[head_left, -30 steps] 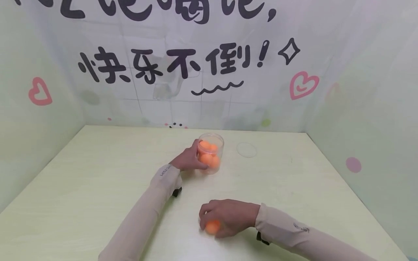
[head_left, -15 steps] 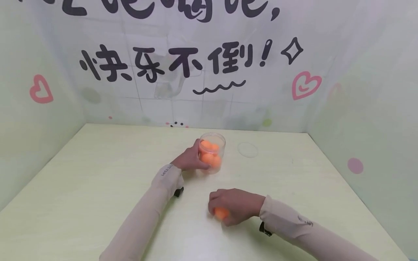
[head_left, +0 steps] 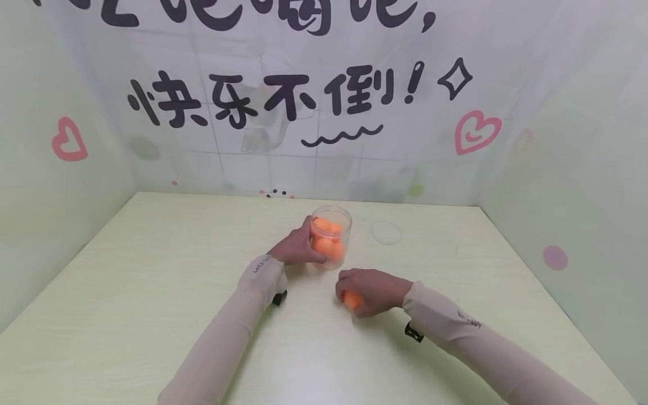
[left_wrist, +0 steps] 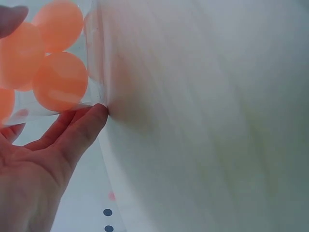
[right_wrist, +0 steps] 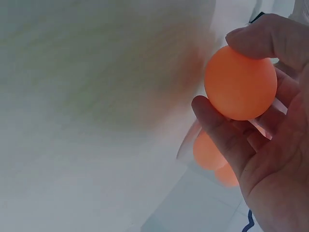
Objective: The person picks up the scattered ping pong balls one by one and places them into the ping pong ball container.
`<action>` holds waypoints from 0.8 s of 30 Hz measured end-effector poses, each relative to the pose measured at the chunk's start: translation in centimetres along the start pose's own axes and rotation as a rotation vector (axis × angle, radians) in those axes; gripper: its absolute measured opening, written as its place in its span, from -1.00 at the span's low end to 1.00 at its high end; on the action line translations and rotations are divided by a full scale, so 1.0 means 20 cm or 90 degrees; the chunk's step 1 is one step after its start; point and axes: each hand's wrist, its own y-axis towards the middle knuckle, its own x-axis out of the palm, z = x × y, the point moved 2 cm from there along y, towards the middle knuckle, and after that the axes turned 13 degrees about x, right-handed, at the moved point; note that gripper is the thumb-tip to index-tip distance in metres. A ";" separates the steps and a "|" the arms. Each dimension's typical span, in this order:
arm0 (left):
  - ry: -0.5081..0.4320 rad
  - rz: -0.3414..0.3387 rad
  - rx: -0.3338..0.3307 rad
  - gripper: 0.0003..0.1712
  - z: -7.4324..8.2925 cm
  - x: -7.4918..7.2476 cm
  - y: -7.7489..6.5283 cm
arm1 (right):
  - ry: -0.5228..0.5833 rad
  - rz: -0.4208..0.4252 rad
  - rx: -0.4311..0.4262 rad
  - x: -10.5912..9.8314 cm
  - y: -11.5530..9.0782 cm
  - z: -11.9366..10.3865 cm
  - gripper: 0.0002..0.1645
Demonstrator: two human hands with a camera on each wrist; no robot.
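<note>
A clear plastic jar (head_left: 345,224) with several orange ping-pong balls (head_left: 323,246) inside stands upright near the back of the table, its mouth uncovered. My left hand (head_left: 298,246) grips it from the left, fingers and thumb around its side. In the left wrist view the balls (left_wrist: 60,81) show through the jar wall, above the fingers. My right hand (head_left: 377,289) pinches one orange ping-pong ball (right_wrist: 240,83) between thumb and fingers, in front of the jar and a little to its right. Part of the jar's balls show behind the right hand in the right wrist view.
A round clear lid (head_left: 386,232) lies flat on the table (head_left: 445,326) to the right of the jar. A printed backdrop (head_left: 405,163) closes off the table's back edge, and pale side walls (head_left: 572,185) stand left and right.
My right hand has moved forward and slightly right with the ping-pong ball, from the front of the table toward the jar. The left hand keeps its hold on the jar.
</note>
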 end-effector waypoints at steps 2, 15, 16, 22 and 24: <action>0.001 -0.001 -0.001 -0.04 0.00 0.00 0.00 | 0.004 0.001 0.008 -0.02 0.01 0.02 -0.69; -0.010 -0.005 -0.015 -0.01 -0.01 0.00 -0.01 | 0.015 0.065 0.074 -0.19 0.05 0.26 -0.68; -0.013 -0.004 -0.017 -0.01 -0.01 0.00 -0.01 | 0.017 0.072 0.077 -0.21 0.05 0.26 -0.68; -0.014 -0.010 -0.018 -0.01 -0.01 -0.01 -0.02 | 0.020 0.100 0.104 -0.34 0.09 0.26 -0.68; -0.012 -0.011 -0.022 0.00 -0.01 -0.01 -0.03 | 0.028 0.109 0.103 -0.37 0.11 0.26 -0.68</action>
